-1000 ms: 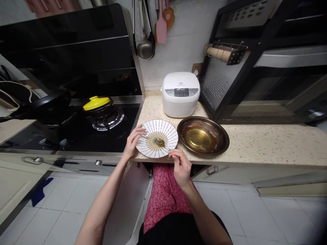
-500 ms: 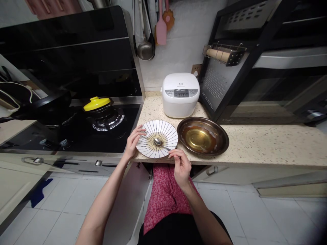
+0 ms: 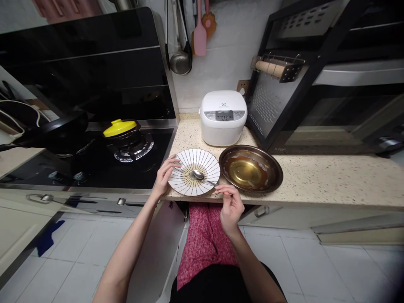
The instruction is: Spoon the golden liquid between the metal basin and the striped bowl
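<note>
Dim, soft light, with 2 gleams near the right hand (image 3: 232,207): the spoon (image 3: 198,175) left of the grip, the bowl (image 3: 274,168) beyond it. Far right of the grip, the dark appliance (image 3: 353,113) looks stretched and blurred.

Spoon (image 3: 198,175): handle end hidden by right hand (image 3: 232,207). Plate (image 3: 194,188): left rim partly covered by left hand (image 3: 164,174). Pan (image 3: 67,130): handle cut off at left edge. Ladle (image 3: 180,63): handle cut off at top. Rice cooker (image 3: 222,134): small lettering blurred.
</note>
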